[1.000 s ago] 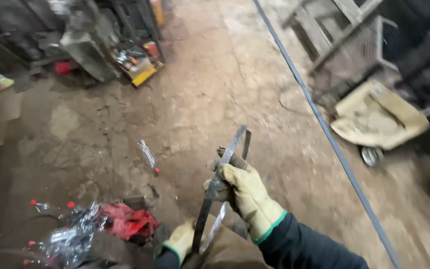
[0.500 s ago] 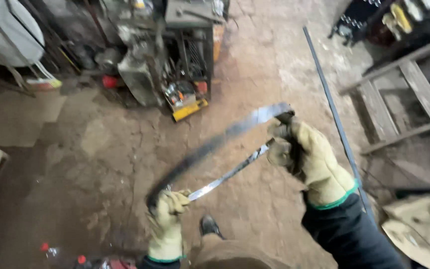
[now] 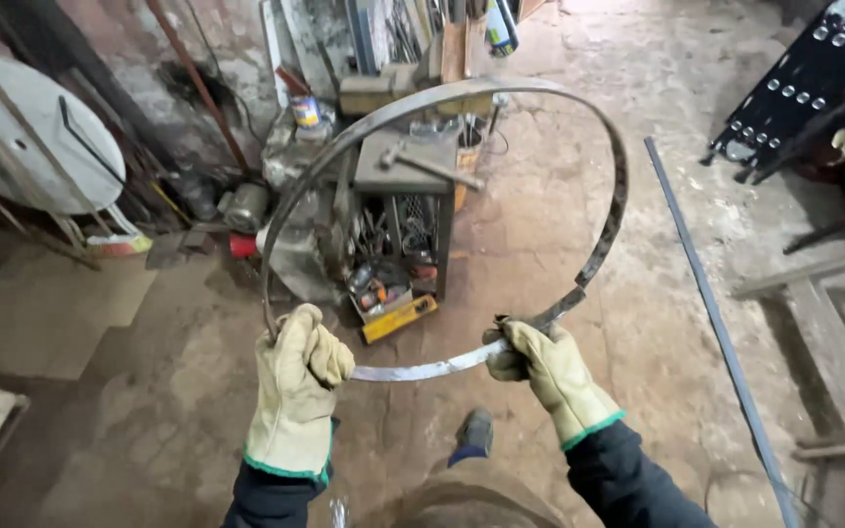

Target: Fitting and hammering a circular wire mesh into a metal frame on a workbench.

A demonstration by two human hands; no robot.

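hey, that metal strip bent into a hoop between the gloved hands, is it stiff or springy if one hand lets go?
Probably springy: the metal strip is thin and flat, bowed into a hoop by the left hand and right hand. Released, it would likely snap open. Its edges look rough, so gloves seem wise.

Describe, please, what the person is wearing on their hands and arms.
The left hand and the right hand each wear a pale yellow-tan leather work glove with a green band at the cuff. Both arms are in dark navy sleeves, which meet the glove cuffs.
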